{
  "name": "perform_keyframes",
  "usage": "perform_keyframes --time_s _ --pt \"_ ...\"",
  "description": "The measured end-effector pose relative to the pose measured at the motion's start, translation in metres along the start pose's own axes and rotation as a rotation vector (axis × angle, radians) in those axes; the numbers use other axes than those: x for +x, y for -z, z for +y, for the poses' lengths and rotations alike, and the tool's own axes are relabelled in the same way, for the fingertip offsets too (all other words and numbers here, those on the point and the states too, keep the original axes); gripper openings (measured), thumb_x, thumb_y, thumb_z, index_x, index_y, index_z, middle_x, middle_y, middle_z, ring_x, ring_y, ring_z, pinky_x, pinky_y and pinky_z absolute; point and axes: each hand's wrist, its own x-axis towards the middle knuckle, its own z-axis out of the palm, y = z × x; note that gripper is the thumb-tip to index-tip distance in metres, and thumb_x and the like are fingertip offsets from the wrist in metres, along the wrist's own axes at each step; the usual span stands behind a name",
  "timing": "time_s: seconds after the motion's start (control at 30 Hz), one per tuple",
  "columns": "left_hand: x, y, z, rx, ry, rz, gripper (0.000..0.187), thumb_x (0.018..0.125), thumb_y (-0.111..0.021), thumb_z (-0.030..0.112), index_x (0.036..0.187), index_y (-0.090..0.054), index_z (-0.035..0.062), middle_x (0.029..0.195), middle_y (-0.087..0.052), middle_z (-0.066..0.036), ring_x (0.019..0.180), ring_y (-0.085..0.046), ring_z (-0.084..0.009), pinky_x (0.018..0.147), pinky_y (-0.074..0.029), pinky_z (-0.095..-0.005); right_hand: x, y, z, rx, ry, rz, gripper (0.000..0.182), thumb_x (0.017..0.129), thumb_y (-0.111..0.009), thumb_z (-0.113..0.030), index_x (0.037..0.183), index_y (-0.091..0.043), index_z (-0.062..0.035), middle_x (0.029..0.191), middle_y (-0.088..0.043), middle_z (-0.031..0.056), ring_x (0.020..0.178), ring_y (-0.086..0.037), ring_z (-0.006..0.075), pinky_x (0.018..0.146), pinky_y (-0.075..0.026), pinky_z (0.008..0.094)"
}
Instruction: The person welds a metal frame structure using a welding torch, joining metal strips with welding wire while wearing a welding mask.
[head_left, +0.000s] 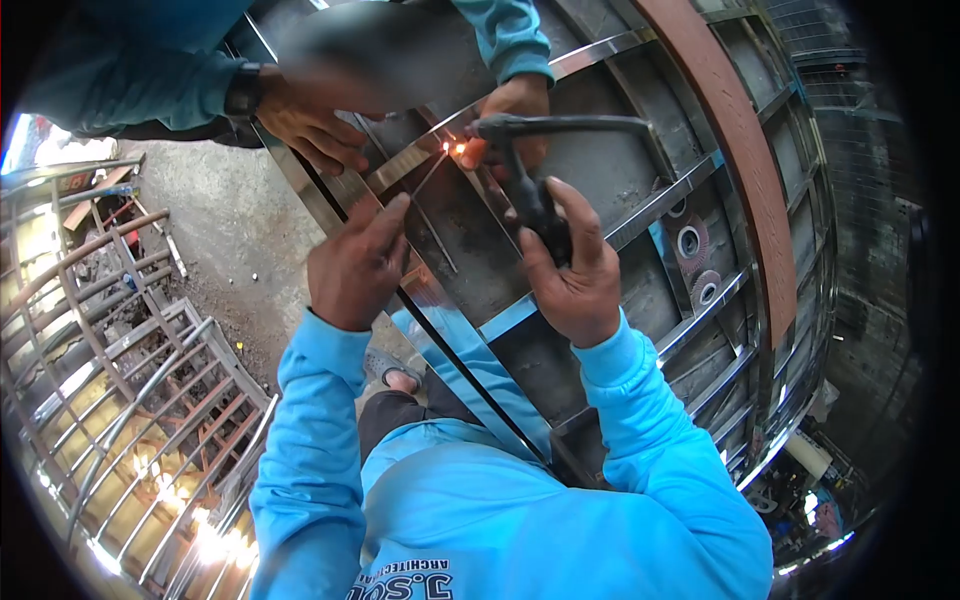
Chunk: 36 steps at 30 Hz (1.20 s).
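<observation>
In the head view my left hand (362, 262) is closed around a thin rod (430, 178), whose far end reaches up toward a bright glow (453, 148) on a metal frame (412, 157). My right hand (575, 262) grips the black handle of a torch (535, 205), with its head and a black hose above the fingers. A co-worker's hand (515, 110) is beside the glow, partly behind the torch. Another hand of the co-worker (312, 115), with a dark wristband, rests by the frame's upper left edge.
Two round discs (690, 242) lie on the frame at the right. A long brown strip (735, 150) crosses the frame. Metal grilles (150, 370) stand at the left beside the concrete floor (215, 215). The co-worker leans in from the top.
</observation>
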Motion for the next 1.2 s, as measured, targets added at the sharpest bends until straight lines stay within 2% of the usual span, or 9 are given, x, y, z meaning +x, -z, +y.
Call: perform_keyframes --time_s 0.13,0.23,0.43,0.53,0.57,0.7,0.83,0.93,1.2 --pt "-0.049 -0.001 0.004 -0.167 -0.035 -0.027 0.042 0.082 -0.074 0.012 0.123 -0.070 0.0207 0.089 -0.070 -0.009 0.077 -0.071 -0.0317 0.064 -0.057 -0.0403 -0.030 0.032 -0.039 0.109 -0.197 0.132 0.065 0.093 -0.068 0.001 0.150 -0.039 -0.0062 0.111 -0.068 0.0155 0.092 -0.068 0.0141 0.078 -0.055 0.0303" --pt "-0.094 0.001 0.000 -0.278 -0.031 -0.130 0.038 0.083 -0.074 0.010 0.120 -0.070 0.0169 0.089 -0.071 -0.013 0.077 -0.071 -0.0347 0.065 -0.057 -0.0416 -0.070 0.055 -0.061 0.117 -0.411 0.209 0.065 0.094 -0.067 -0.001 0.151 -0.036 -0.0062 0.106 -0.068 0.0130 0.086 -0.065 0.0113 0.074 -0.053 0.0275" --pt "-0.147 0.012 -0.039 -0.252 -0.080 -0.194 0.026 0.087 -0.069 0.016 0.112 -0.065 0.0117 0.091 -0.072 -0.017 0.078 -0.070 -0.0384 0.068 -0.057 -0.0456 -0.162 0.069 -0.087 -0.081 -0.501 0.274 0.062 0.095 -0.067 -0.006 0.150 -0.037 -0.0052 0.095 -0.067 0.0118 0.079 -0.063 0.0141 0.073 -0.054 0.0317" --pt "-0.144 0.018 -0.061 -0.242 -0.151 -0.191 0.021 0.089 -0.067 0.018 0.109 -0.064 0.0112 0.090 -0.072 -0.018 0.078 -0.070 -0.0391 0.068 -0.057 -0.0461 -0.188 0.053 -0.098 -0.118 -0.451 0.334 0.064 0.094 -0.069 -0.007 0.150 -0.037 -0.0047 0.100 -0.067 0.0150 0.085 -0.065 0.0161 0.078 -0.055 0.0328" --pt "-0.142 0.018 -0.069 -0.233 -0.158 -0.190 0.020 0.090 -0.067 0.018 0.109 -0.064 0.0113 0.089 -0.072 -0.018 0.078 -0.070 -0.0391 0.067 -0.057 -0.0462 -0.196 0.049 -0.107 -0.090 -0.604 0.315 0.066 0.092 -0.070 -0.009 0.150 -0.037 -0.0035 0.116 -0.065 0.0199 0.097 -0.068 0.0229 0.086 -0.055 0.0347" --pt "-0.125 0.037 -0.088 -0.218 -0.177 -0.184 0.019 0.092 -0.066 0.020 0.109 -0.064 0.0117 0.087 -0.072 -0.018 0.077 -0.070 -0.0383 0.067 -0.057 -0.0465 -0.195 0.015 -0.120 -0.395 -0.191 0.411 0.067 0.092 -0.072 -0.013 0.150 -0.038 -0.0059 0.120 -0.067 0.0229 0.098 -0.072 0.0360 0.084 -0.058 0.0422" --pt "-0.105 0.050 -0.111 -0.280 -0.267 -0.088 0.017 0.093 -0.067 0.020 0.107 -0.068 0.0112 0.088 -0.073 -0.017 0.077 -0.071 -0.0366 0.066 -0.058 -0.0451 -0.176 -0.011 -0.157 -0.343 -0.290 0.386 0.069 0.091 -0.073 -0.013 0.150 -0.038 -0.0077 0.127 -0.064 0.0242 0.100 -0.072 0.0389 0.085 -0.058 0.0417" --pt "-0.102 0.062 -0.133 -0.311 -0.267 -0.037 0.017 0.092 -0.067 0.018 0.107 -0.069 0.0106 0.090 -0.073 -0.017 0.078 -0.072 -0.0370 0.067 -0.058 -0.0444 -0.152 -0.029 -0.164 -0.450 -0.090 0.413 0.069 0.091 -0.073 -0.014 0.150 -0.038 -0.0088 0.119 -0.068 0.0221 0.099 -0.073 0.0379 0.084 -0.059 0.0422" --pt "-0.136 0.075 -0.194 -0.292 -0.183 -0.082 0.018 0.093 -0.068 0.015 0.110 -0.071 0.0108 0.095 -0.074 -0.018 0.083 -0.072 -0.0388 0.069 -0.058 -0.0442 -0.134 -0.048 -0.181 -0.447 -0.094 0.487 0.063 0.095 -0.070 -0.013 0.149 -0.038 -0.0075 0.110 -0.071 0.0222 0.098 -0.074 0.0345 0.084 -0.059 0.0398"
